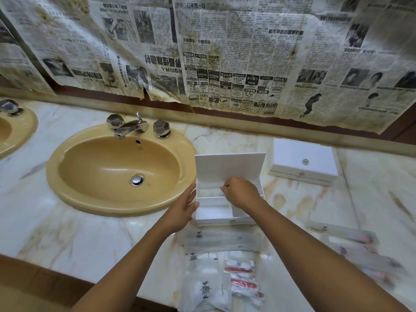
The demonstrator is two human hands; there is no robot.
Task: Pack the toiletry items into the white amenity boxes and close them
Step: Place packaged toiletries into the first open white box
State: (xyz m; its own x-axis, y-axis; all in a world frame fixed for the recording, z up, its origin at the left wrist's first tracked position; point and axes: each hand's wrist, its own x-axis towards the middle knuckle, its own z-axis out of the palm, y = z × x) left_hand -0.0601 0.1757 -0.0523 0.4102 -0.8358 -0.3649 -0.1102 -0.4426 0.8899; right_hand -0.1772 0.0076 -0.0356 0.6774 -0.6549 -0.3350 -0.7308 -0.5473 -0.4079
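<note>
An open white amenity box (213, 212) stands on the marble counter, its lid (229, 165) raised at the back. My left hand (183, 210) rests flat against the box's left wall, fingers apart. My right hand (242, 192) is over the box's rear compartment, fingers pinched together; whether they hold anything is hidden. A second white box (304, 161), closed, with a small silver knob, sits to the right. Clear toiletry packets (216, 242) lie in front of the open box, and packets with red and white items (244, 280) lie near the counter's edge.
A yellow sink (67, 174) with chrome taps (132, 127) lies left of the box. More blurred packets (358, 251) are spread at the right. Newspaper (225, 52) covers the wall behind. The counter's front edge (67, 269) runs diagonally at the lower left.
</note>
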